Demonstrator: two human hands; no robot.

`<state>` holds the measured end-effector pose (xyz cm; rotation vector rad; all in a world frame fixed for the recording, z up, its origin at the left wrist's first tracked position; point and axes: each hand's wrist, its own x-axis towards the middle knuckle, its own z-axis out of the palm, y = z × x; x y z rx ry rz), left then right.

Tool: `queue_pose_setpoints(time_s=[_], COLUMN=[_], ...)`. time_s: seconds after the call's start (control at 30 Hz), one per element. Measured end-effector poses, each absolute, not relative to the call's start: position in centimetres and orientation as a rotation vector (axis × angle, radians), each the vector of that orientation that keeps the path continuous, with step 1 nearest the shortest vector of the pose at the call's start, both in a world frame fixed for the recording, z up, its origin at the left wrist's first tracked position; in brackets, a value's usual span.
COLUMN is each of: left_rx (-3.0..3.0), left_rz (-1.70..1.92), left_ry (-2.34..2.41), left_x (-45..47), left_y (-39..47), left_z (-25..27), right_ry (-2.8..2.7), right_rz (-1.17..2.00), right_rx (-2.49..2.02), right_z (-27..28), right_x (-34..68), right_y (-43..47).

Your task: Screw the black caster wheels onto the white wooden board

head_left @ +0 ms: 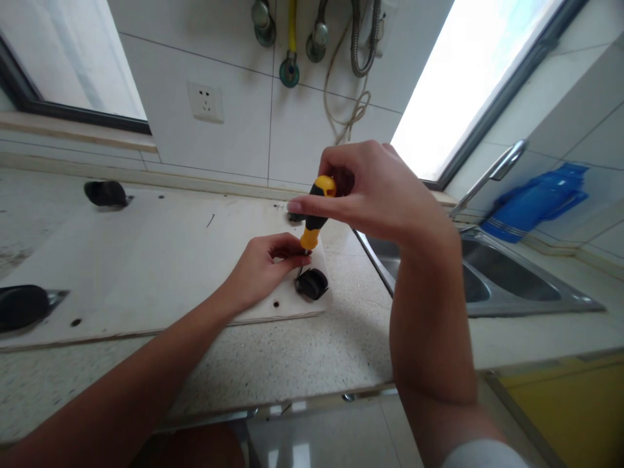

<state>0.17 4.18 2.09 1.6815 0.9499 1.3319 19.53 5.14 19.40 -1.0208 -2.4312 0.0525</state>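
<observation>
A black and yellow screwdriver [314,218] stands nearly upright, its handle gripped from above by my right hand [365,188]. The thumb of that hand stretches along the handle to the left. Low down at the shaft, my left hand [273,260] pinches with thumb and fingertips around the metal. The tip reaches down beside a black caster [312,284] on a white board [170,260]; the exact contact point is hard to see. Another dark caster [295,213] is partly covered by my right thumb. Two more black casters, one at the far left [104,194] and one nearer [24,307], sit on the board.
The board lies on a speckled countertop [351,351]. A steel sink [531,305] with a faucet [507,159] is at the right, near a blue plastic jug [536,201]. Pipe valves [289,70], a coiled cable [361,107] and a socket [205,102] are on the tiled wall.
</observation>
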Motion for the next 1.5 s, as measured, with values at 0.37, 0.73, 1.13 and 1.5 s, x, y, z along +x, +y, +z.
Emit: queue_pose_setpoints(time_s=[0.37,0.73,1.13,1.5], left_rx=[1.690,1.685,1.632,1.646], left_rz=[1.307,1.271,1.329,1.315], left_ry=[0.902,0.873,0.885,0.884], left_x=[0.3,0.6,1.0,0.8], left_y=[4.2,3.9,3.7,3.6], left_z=[1.9,1.9,1.8,2.4], right_ry=[-2.518,-2.512,-2.493,-2.498], right_rz=[0.168,0.218,0.189,0.207], right_rx=[-0.971,-0.964,-0.966,-0.906], right_z=[19.7,19.6,19.1,19.0], right_x=[19.9,19.6,19.3,19.3], right_y=[4.9,4.7,5.5,5.7])
